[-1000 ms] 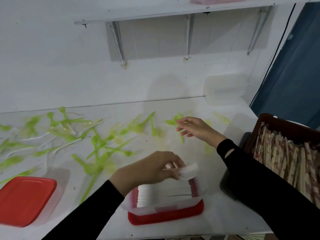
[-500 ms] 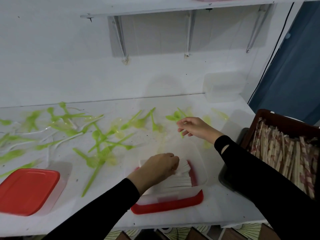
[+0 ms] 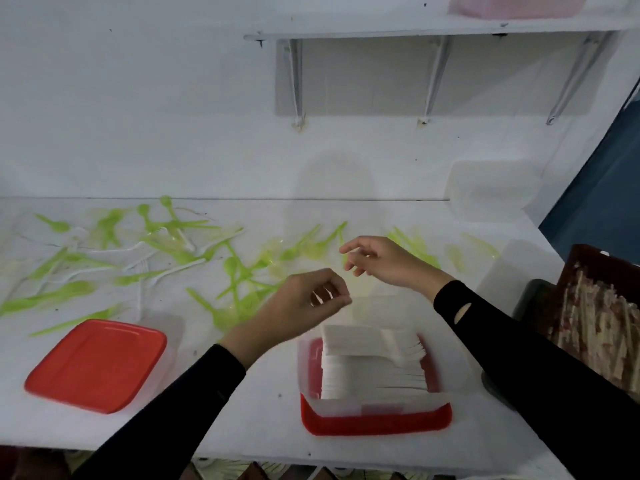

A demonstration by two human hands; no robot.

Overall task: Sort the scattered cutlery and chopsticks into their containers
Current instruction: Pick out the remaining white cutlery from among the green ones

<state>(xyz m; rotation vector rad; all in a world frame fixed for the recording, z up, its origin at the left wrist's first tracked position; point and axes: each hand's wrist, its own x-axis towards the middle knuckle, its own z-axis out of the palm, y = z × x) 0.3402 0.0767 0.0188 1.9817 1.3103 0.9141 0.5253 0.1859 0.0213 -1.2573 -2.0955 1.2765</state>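
White forks (image 3: 374, 372) are lying stacked in the tub (image 3: 381, 406) on the worktop (image 3: 242, 414); green cutlery (image 3: 239, 271) is lying scattered behind it; your left hand (image 3: 304, 306) is hovering over the tub's far corner, grip loosely curled, empty; your right hand (image 3: 381, 261) is hovering beyond, grip relaxed, empty.

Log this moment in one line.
left hand: fingers curled by box, hold unclear | right hand: relaxed over green cutlery | white forks: in box

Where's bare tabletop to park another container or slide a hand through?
Free: the front strip of the table between the red-lidded container and the fork container; also the rear strip left of the translucent box. Crowded: left and centre, strewn with green cutlery.
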